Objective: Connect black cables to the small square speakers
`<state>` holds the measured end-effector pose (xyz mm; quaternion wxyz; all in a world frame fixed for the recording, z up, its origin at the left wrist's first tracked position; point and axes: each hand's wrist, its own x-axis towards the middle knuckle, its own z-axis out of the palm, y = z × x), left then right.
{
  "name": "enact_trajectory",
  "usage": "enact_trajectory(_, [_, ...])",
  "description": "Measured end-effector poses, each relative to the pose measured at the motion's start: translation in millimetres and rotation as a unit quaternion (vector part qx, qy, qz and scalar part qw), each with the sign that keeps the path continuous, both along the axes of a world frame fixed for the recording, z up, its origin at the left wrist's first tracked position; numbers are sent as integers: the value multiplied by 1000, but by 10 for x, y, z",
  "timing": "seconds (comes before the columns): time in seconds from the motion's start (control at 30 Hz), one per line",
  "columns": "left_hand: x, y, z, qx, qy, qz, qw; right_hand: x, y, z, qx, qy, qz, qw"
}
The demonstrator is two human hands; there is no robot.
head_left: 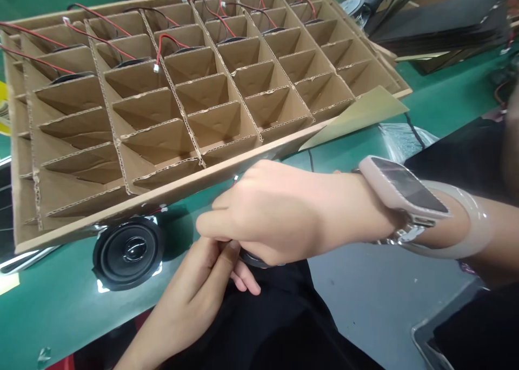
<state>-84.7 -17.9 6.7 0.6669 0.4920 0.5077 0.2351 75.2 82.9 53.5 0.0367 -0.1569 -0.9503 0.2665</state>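
My left hand is closed at the table's near edge, its thumb pressed against the fingertips of my right hand. My right hand lies over it, fingers curled, with a watch and a bangle on the wrist. Between them a speaker shows only as a dark curved rim below my right palm; my hands hide the rest. A small white connector peeks out above my right knuckles. To the left, a black round speaker lies cone up on the green table.
Behind my hands a cardboard box with dividers holds several speakers in its far cells, red and black wires sticking out. A yellowish sheet lies at its right corner. Dark flat sheets are stacked at the back right.
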Motion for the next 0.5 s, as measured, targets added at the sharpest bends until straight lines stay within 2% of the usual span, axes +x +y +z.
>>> enact_trajectory(0.1, [37, -23, 19, -14, -11, 14, 1000, 101, -24, 8, 61, -7, -5, 998])
enact_trajectory(0.2, [105, -101, 36, -66, -31, 59, 996, 269, -100, 20, 131, 5, -52, 990])
enact_trajectory(0.23, [124, -128, 38, -78, -35, 75, 994, 327, -144, 10, 122, 15, -67, 990])
enact_trajectory(0.37, [125, -177, 45, -66, -10, 108, 992, 458, -376, -142, 2, 66, -128, 990])
enact_trajectory(0.43, [83, -162, 52, -42, 30, 120, 991, 434, -473, -255, -49, 113, -188, 974])
enact_trajectory(0.5, [34, -133, 58, -8, 79, 103, 992, 360, -527, -354, -126, 188, -252, 941])
